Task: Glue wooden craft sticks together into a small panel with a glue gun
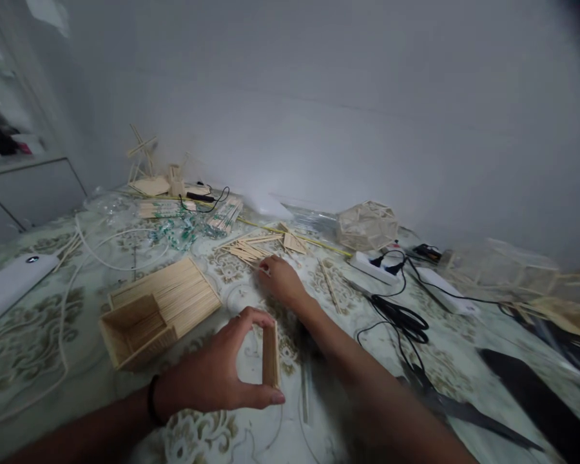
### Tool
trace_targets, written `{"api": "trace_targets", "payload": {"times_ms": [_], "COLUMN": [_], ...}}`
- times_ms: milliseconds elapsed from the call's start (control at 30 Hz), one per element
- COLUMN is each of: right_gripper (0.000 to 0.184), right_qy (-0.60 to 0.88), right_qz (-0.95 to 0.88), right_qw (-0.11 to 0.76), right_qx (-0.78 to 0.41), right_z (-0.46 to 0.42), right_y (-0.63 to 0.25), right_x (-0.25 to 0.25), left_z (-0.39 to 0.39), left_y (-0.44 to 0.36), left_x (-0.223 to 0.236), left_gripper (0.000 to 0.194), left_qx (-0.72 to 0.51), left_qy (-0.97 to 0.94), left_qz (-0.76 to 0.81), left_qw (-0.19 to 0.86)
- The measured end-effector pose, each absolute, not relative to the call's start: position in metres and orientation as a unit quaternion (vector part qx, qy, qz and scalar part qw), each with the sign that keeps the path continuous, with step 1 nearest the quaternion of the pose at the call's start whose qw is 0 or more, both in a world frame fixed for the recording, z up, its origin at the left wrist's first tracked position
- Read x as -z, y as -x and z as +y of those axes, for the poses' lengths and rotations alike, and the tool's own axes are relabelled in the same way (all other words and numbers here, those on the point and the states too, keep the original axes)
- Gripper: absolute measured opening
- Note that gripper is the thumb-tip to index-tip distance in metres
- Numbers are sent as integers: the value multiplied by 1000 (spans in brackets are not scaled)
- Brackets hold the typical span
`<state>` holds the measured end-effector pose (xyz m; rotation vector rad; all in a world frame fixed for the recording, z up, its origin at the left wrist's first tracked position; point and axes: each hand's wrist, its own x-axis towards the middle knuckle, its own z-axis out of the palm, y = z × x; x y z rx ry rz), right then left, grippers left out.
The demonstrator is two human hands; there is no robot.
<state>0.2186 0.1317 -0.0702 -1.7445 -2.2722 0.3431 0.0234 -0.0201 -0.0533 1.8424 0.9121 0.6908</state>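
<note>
My left hand (222,367) grips a small panel of wooden sticks (271,354) between thumb and fingertips, upright at its two ends. My right hand (280,280) is at the near edge of a pile of loose wooden sticks (249,250), its fingers curled together. Whatever those fingers may pinch is too small to make out. Left of my hands lies a larger structure made of wooden sticks, with an open box (135,332) in front of a flat slatted panel (178,293). A small triangular stick piece (294,242) rests beside the pile.
Scissors (483,415) and a coiled black cable (401,316) lie right of my right arm. A power strip (374,267) sits behind them. Packaged sticks (225,216), plastic wrappers (174,232) and stick models (367,225) line the back. A white cable (67,322) curves along the left.
</note>
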Motion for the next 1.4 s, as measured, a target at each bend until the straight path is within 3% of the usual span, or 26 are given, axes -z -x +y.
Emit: {"api": "trace_targets", "payload": {"times_ms": [300, 533, 600, 767, 867, 933, 1067, 1167, 1267, 1400], "right_gripper": [36, 16, 22, 14, 4, 15, 64, 88, 97, 94], "right_qy": [622, 573, 546, 437, 427, 446, 481, 515, 535, 544], "right_qz": [-759, -763, -767, -801, -809, -810, -799, -787, -785, -776], "right_qw": [125, 211, 220, 130, 101, 107, 135, 157, 183, 205], "right_qx": [-149, -212, -253, -388, -390, -367, -333, -302, -255, -246], "right_z": [139, 79, 54, 5, -10, -16, -33, -50, -63, -67], "right_y": [-222, -277, -291, -296, -284, -277, -269, -259, -244, -237], "right_x": [71, 46, 42, 45, 52, 56, 66, 78, 91, 98], "left_z": [-15, -7, -7, -6, -4, -3, -3, -3, -3, -4], "left_y": [-19, -15, -15, -17, -18, -18, -17, -18, -19, -20], "left_x": [50, 56, 57, 63, 66, 68, 69, 70, 70, 66], "left_gripper": [81, 77, 76, 68, 65, 66, 69, 69, 68, 71], "left_qx": [-290, -348, -369, -408, -411, -407, -402, -408, -415, -412], "left_qy": [-776, -788, -783, -770, -770, -774, -776, -771, -765, -768], "left_qz": [384, 391, 395, 405, 406, 406, 409, 415, 421, 421], "left_qw": [409, 324, 307, 276, 270, 266, 260, 258, 255, 252]}}
